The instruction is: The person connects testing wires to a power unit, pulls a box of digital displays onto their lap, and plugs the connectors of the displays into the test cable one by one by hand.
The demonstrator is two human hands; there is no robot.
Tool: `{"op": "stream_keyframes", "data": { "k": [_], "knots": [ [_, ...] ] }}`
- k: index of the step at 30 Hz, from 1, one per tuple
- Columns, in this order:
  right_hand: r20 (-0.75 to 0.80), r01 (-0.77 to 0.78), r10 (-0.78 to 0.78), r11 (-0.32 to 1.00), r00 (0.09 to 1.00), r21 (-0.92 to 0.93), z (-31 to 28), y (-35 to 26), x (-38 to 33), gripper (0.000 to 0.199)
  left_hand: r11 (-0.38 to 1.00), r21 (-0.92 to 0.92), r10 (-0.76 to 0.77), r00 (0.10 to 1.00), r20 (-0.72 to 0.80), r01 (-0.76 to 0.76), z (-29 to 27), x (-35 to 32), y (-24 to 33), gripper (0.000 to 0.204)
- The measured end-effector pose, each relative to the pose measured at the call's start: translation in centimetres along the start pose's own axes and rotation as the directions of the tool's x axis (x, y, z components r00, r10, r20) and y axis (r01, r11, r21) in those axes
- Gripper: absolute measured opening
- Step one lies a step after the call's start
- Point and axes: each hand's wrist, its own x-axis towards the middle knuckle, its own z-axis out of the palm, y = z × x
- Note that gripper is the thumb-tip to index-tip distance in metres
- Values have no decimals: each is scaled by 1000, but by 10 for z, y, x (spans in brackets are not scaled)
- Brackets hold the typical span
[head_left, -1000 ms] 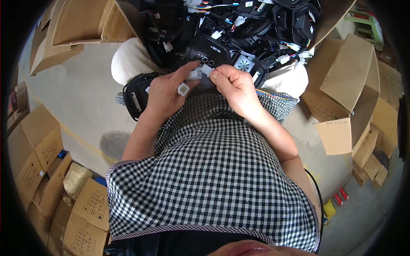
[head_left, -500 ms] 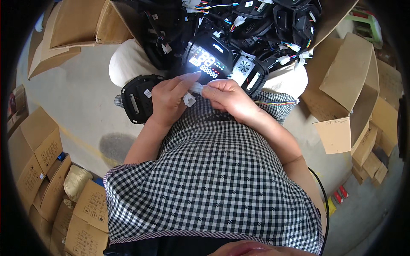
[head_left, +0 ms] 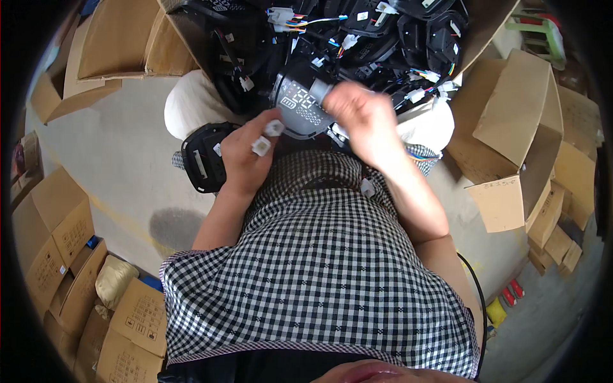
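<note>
- The black plastic display panel with pale lit digits on its dark face (head_left: 305, 110) sits tilted just above the person's lap, at the front edge of a heap of like parts.
- The right hand (head_left: 359, 121) lies over the panel's right side; it is blurred, its fingers curled together onto the panel's upper edge, though the exact grip cannot be told.
- The left hand (head_left: 246, 153) is just left of the panel, its fingers pinching two small white plastic plug connectors (head_left: 267, 137), one at the fingertips and one lower against the thumb.
- A second black plastic housing with a pale label (head_left: 203, 158) rests beside the left wrist, touching the lap's edge.
- Behind the panel, the large open cardboard box filled with black housings and coloured wire looms (head_left: 357, 32) crowds the upper side, leaving little room there.
- A cream cloth sack (head_left: 185, 108) lies under the box's left corner.
- Grey concrete floor (head_left: 115, 185) opens to the left of the arm.
- Open brown cardboard boxes (head_left: 517, 140) stand close on the right, and more stacked cartons (head_left: 57, 255) line the lower left.
</note>
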Motion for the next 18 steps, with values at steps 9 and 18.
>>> {"op": "stream_keyframes", "data": {
  "k": [9, 18],
  "knots": [
    [294, 434, -514, 175, 806, -884, -6, 33, 118, 9, 965, -233, -129, 991, -25, 119, -4, 16, 29, 24],
    [-393, 550, -771, 634, 501, -544, -19, -13, 52, 13, 971, -220, 68, 991, -111, -92, 6, 9, 29, 31]
  ]
}}
